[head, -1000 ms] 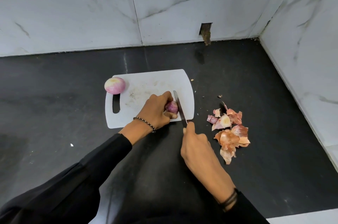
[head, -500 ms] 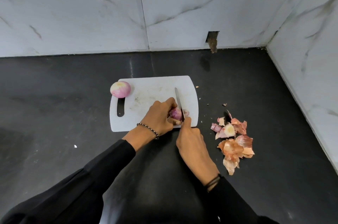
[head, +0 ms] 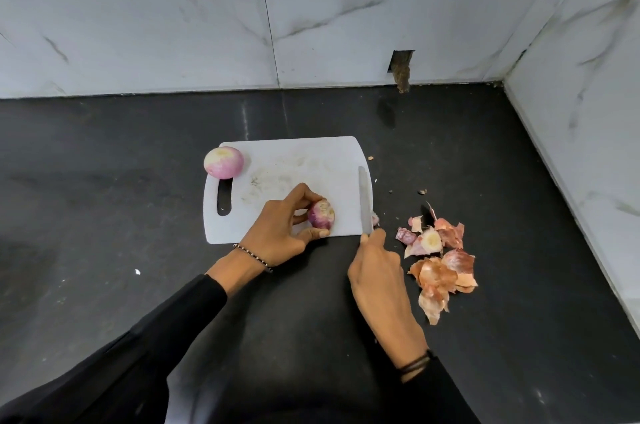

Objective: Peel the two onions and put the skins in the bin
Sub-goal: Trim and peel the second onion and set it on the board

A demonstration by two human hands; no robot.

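A small purple onion [head: 321, 214] with a cut end lies on the near edge of the white cutting board [head: 311, 160], and my left hand [head: 280, 233] grips it between fingers and thumb. My right hand [head: 375, 271] holds a knife [head: 363, 201] whose blade lies flat along the board's right edge. A small cut-off onion piece [head: 375, 217] sits right of the blade. A peeled pink-white onion [head: 223, 162] rests at the board's far left corner. Loose onion skins [head: 438, 260] are heaped on the black counter to the right. No bin is in view.
The black counter [head: 104, 215] meets white marble walls at the back and right, forming a corner at the far right. A small hole [head: 401, 66] shows in the back wall. Tiny skin scraps [head: 421, 192] lie beyond the pile.
The knife has moved right, from against the onion to the board's right edge, pushing the cut-off end with it. My left hand has turned the onion so its cut face shows.
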